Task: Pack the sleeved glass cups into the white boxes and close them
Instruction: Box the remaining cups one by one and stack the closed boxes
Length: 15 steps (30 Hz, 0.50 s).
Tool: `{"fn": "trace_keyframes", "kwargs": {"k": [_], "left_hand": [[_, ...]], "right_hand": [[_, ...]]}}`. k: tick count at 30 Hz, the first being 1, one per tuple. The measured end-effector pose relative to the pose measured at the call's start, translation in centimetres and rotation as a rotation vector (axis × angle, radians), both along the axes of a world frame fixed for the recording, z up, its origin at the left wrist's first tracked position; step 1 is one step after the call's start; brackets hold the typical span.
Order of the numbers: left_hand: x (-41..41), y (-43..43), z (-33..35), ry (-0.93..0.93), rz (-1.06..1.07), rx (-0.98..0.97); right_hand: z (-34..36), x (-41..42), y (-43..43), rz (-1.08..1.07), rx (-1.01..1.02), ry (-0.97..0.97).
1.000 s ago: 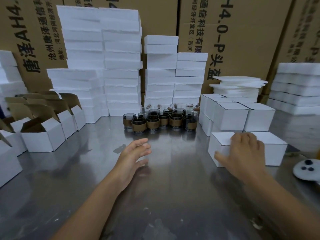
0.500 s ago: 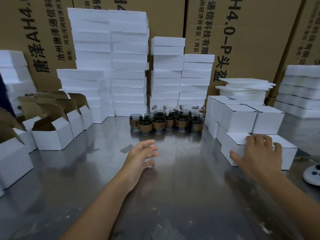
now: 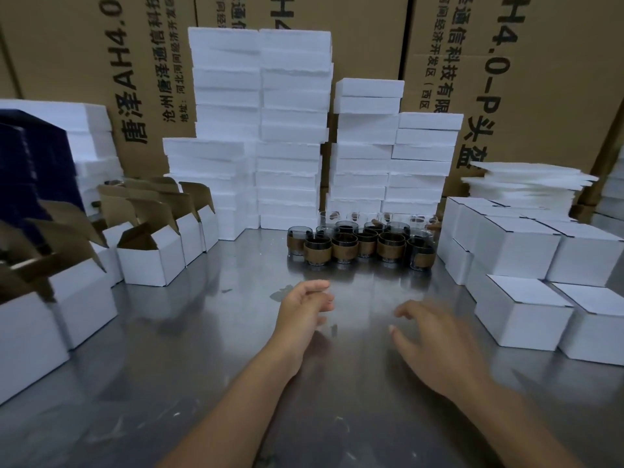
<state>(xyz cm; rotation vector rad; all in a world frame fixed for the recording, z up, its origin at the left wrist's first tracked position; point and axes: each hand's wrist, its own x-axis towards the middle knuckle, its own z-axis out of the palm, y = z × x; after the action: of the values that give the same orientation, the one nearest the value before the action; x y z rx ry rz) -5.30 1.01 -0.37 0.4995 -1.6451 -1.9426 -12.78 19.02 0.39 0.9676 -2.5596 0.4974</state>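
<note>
The left grip (image 3: 304, 309) is out over the bare steel desk (image 3: 189, 346), fingers loosely curled and apart from the thumb, with nothing held. The right grip (image 3: 435, 346) is beside it, a little nearer the camera. Its fingers are spread and blurred, and it also holds nothing. Whether either one touches the desk surface cannot be told.

The sleeved glass cups (image 3: 361, 244) stand upright in a tight cluster at the far middle of the desk, beyond both grips and well apart from them. Each dark glass wears a brown band.

To the right of the cups are the closed white boxes (image 3: 516, 246), stacked two high at the back. Two more single ones (image 3: 521, 314) sit nearer, just to the right of the right grip and apart from it. On the left are the open white boxes (image 3: 150, 261), their brown-lined flaps standing up.

White foam blocks (image 3: 260, 130) are piled in tall columns behind the cups, and thin foam sheets (image 3: 526, 182) lie stacked behind the closed boxes. Large printed cardboard cartons (image 3: 547, 79) form the backdrop.
</note>
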Motion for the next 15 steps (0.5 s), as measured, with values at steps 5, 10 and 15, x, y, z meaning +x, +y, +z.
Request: {"fn": "trace_keyframes", "kwargs": {"k": [5, 10, 15], "left_hand": [[0.1, -3.1, -0.1, -0.049, 0.2, -0.157], [1.3, -10.0, 1.2, -0.202, 0.471, -0.346], [4.0, -16.8, 2.0, -0.356, 0.734, -0.485]], "right_hand": [[-0.9, -0.4, -1.0, 0.088, -0.248, -0.127], [-1.4, -0.6, -0.9, 0.162, -0.388, -0.13], [-1.9, -1.2, -1.2, 0.187, -0.382, -0.094]]}}
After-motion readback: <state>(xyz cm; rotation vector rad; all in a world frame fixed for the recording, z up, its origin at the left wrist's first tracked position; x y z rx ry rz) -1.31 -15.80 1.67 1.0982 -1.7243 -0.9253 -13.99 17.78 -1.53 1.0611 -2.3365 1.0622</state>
